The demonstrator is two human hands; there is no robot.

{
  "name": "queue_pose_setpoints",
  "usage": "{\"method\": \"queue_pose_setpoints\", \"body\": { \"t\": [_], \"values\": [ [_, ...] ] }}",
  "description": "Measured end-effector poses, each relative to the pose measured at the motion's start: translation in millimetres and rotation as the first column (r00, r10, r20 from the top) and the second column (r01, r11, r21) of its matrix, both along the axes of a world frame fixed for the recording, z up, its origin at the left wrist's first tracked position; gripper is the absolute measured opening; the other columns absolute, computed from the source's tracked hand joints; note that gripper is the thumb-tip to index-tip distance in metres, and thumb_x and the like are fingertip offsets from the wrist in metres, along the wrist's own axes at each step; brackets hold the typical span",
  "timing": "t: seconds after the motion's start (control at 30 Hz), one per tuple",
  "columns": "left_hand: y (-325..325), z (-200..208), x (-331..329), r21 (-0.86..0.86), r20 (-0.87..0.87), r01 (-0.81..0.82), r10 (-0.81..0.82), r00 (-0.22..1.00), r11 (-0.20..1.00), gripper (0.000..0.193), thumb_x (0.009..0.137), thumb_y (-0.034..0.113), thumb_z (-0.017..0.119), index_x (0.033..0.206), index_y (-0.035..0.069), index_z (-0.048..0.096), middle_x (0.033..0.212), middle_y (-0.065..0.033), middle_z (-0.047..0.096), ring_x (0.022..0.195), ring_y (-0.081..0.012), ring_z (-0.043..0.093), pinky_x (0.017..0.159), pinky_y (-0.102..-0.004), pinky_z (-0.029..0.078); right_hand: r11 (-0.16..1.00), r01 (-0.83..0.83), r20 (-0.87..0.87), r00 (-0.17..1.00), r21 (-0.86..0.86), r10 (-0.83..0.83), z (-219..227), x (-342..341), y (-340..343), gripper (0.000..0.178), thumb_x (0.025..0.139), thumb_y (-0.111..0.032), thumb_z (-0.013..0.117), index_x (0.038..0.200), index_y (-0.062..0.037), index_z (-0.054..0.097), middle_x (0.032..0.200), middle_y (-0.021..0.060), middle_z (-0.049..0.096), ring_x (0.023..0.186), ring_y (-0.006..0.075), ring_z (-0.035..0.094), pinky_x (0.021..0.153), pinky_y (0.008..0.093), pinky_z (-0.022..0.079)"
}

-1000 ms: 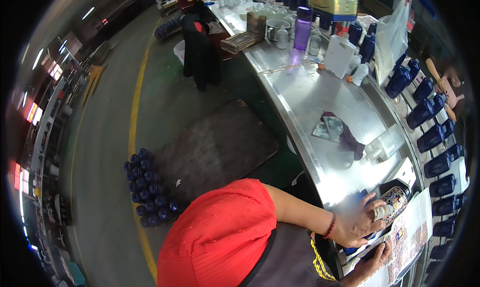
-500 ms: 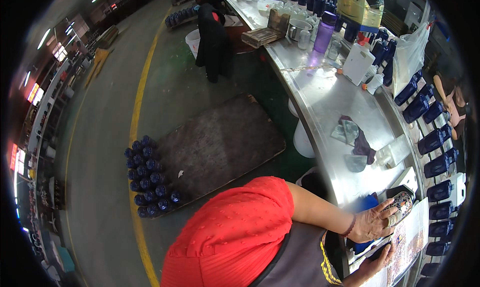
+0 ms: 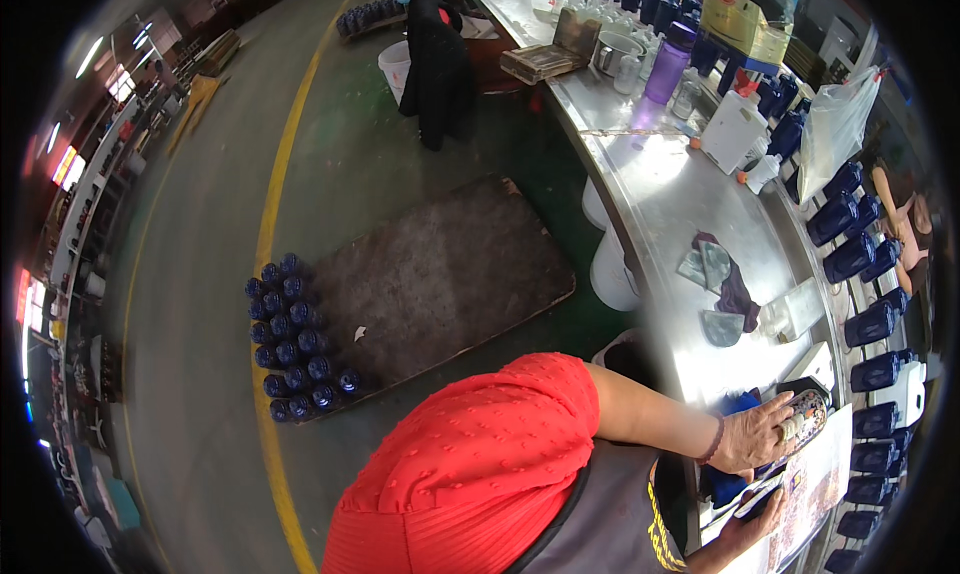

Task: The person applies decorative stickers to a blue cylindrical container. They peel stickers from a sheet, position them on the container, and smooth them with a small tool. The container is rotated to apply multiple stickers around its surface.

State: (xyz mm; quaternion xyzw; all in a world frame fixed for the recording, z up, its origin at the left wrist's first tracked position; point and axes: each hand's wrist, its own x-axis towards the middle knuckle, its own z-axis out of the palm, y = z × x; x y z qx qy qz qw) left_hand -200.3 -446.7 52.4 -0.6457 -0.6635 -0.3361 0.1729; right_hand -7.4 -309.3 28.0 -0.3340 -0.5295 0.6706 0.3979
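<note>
Your left hand meets a patterned, rounded object.
I cannot tell either grip's closure; nearer you, your right hand touches a dark object beside a printed sheet.

My widest lane runs along the left side of the tabletop, over bare metal from the left forearm up toward the purple bottle. Right of that lane, the dark cloth, pale flat pieces and clear container obstruct me. Farther right, the blue bottles form a fence; the plastic bag and white container crowd the upper part. Around the left hand I have little room: its fingers touch the patterned object, and the right hand sits close below.
</note>
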Motion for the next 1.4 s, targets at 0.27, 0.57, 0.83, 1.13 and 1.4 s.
{"method": "queue_pose_setpoints", "body": {
  "t": [0.27, 0.57, 0.83, 1.13, 1.4],
  "values": [
    [16, -33, 4, 0.047, 0.125, 0.083, -0.089, 0.988, 0.995, 0.089, 0.075, 0.050, 0.084, 0.140, 0.000, 0.053, 0.144, -0.0308, 0.047, 0.142, -0.0447, 0.041, 0.126, -0.0582, 0.016, 0.995, -0.067, -0.094, 0.994, -0.068, 0.060, -20, 13, 27, 0.044, 0.101, -0.027, 0.066, 0.139, -0.0096, 0.058, 0.129, 0.0068, 0.064, 0.104, 0.0138, 0.063, 0.075, 0.0244, 0.053],
    [7, -69, 5, 0.143, 0.364, 0.185, -0.225, 0.904, 0.972, 0.109, 0.078, 0.059, 0.079, 0.150, -0.010, 0.034, 0.145, -0.0358, 0.046, 0.141, -0.0478, 0.041, 0.125, -0.0560, 0.017, 0.995, 0.086, -0.025, 0.996, 0.046, -0.085, -33, 35, 34, 0.047, 0.098, -0.017, 0.066, 0.142, -0.0025, 0.054, 0.143, 0.0134, 0.051, 0.128, 0.0264, 0.054, 0.098, 0.0380, 0.055],
    [-8, -65, -18, 0.226, 0.332, 0.167, -0.237, 0.913, 0.960, 0.080, 0.091, 0.054, 0.067, 0.144, -0.003, 0.046, 0.138, -0.0263, 0.054, 0.127, -0.0447, 0.050, 0.114, -0.0545, 0.031, 0.972, 0.000, 0.235, 0.970, 0.235, -0.057, 7, 14, -16, 0.026, 0.095, -0.008, 0.067, 0.120, -0.0024, 0.064, 0.122, 0.0097, 0.062, 0.110, 0.0174, 0.058, 0.094, 0.0335, 0.049],
    [-1, -46, -47, 0.200, 0.666, 0.195, -0.279, 0.692, 0.960, 0.036, 0.089, 0.014, 0.073, 0.118, 0.002, 0.056, 0.108, -0.0141, 0.060, 0.096, -0.0280, 0.057, 0.089, -0.0393, 0.048, 0.948, -0.257, 0.294, 0.935, 0.186, 0.196, 28, -45, -30, 0.018, 0.095, -0.017, 0.071, 0.107, -0.0046, 0.065, 0.091, -0.0017, 0.062, 0.084, 0.0045, 0.057, 0.073, 0.0205, 0.046],
    [-2, -37, -61, 0.158, 0.662, 0.199, -0.253, 0.705, 0.967, 0.031, 0.088, 0.010, 0.071, 0.114, 0.002, 0.056, 0.104, -0.0118, 0.059, 0.093, -0.0270, 0.056, 0.087, -0.0383, 0.046, 0.942, -0.277, 0.343, 0.918, 0.192, 0.200, 23, -58, -25, 0.018, 0.093, -0.017, 0.071, 0.103, -0.0049, 0.063, 0.091, -0.0023, 0.061, 0.084, 0.0042, 0.055, 0.075, 0.0195, 0.044]
  ]
}}
